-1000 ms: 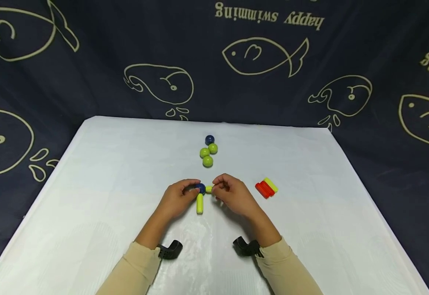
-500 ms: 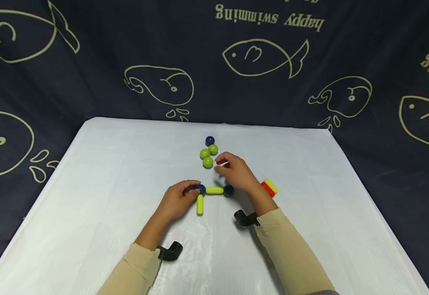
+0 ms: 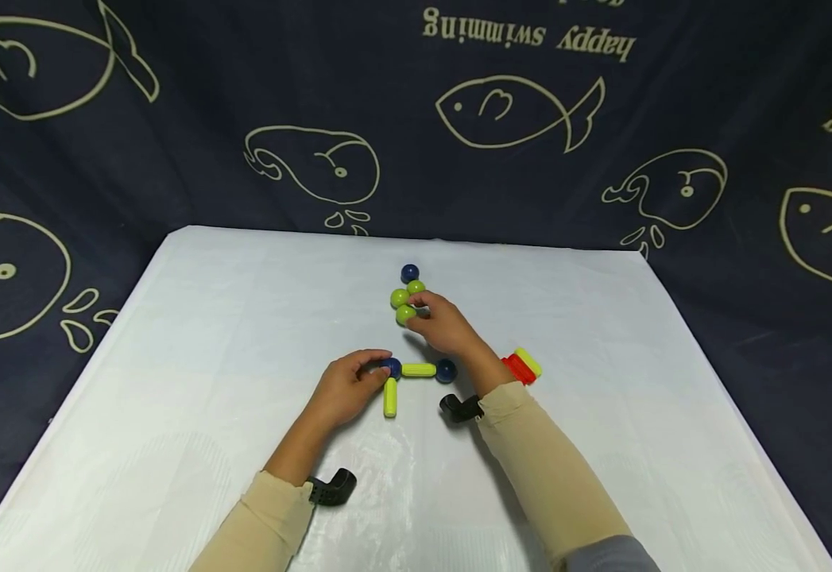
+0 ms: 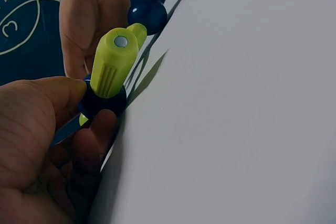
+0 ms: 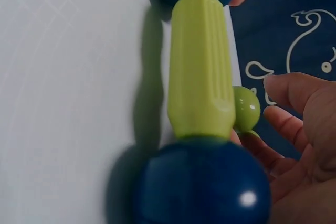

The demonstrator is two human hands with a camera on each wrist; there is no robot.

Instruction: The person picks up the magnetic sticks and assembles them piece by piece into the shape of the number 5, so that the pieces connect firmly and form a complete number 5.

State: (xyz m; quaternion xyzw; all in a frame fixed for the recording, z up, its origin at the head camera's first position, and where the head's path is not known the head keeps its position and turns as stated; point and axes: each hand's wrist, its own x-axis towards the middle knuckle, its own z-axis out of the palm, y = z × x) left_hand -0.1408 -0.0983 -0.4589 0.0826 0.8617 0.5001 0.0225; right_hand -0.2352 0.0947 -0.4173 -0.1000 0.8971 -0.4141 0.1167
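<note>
"happy swimming" (image 3: 506, 33) on dark cloth (image 3: 407, 103)

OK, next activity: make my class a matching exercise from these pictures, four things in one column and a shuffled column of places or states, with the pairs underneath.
Things
1. left hand
2. right hand
3. red sticks
4. loose blue ball

Places or states
A. beside a loose yellow stick
B. at the nearest green ball
C. pinching a blue ball that touches two yellow sticks
D. just beyond the three green balls

Pairs: 1-C, 2-B, 3-A, 4-D
</note>
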